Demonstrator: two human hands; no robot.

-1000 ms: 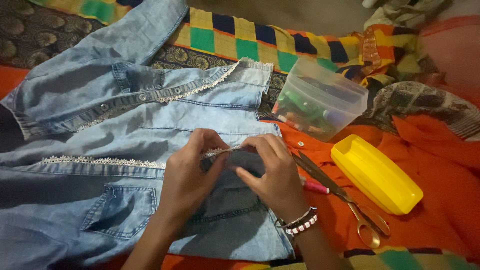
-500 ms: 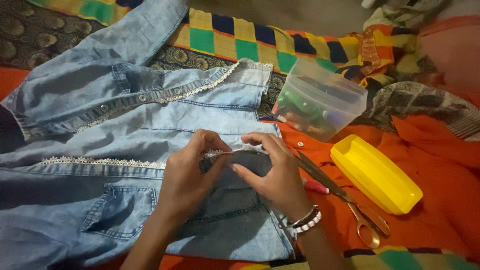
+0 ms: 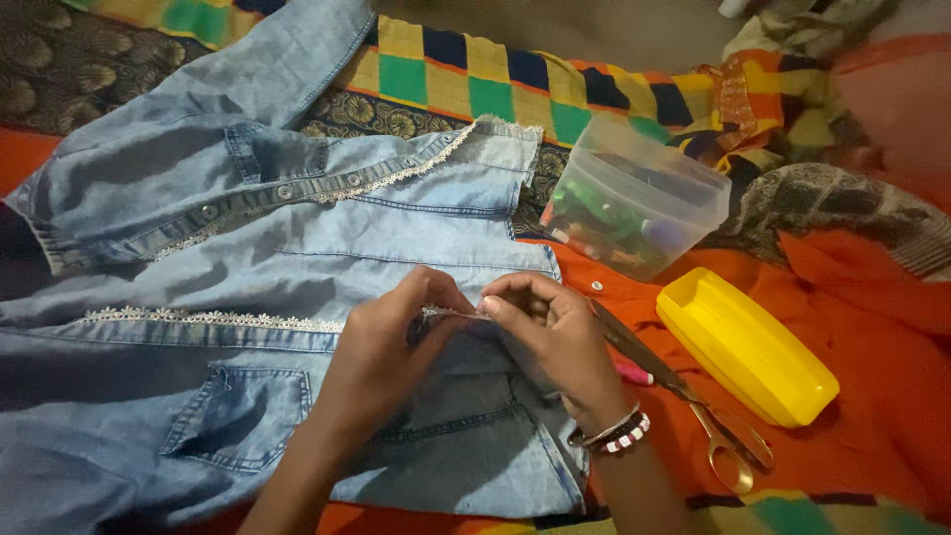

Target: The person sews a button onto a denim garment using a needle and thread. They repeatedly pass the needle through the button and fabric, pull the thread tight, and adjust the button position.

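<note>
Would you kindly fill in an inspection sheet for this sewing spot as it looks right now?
Surface: orange cloth over patterned bedding.
Job's things: denim shirt spread flat; white lace trim along its front edge.
Clutter: scissors, yellow case shut, clear tub of coloured items, pink-handled tool partly hidden.
Grippers: left hand and right hand pinch the trim together at the shirt's edge.
Cables: nothing seen.
Surroundings: checked blanket, heaped fabrics at right.
</note>
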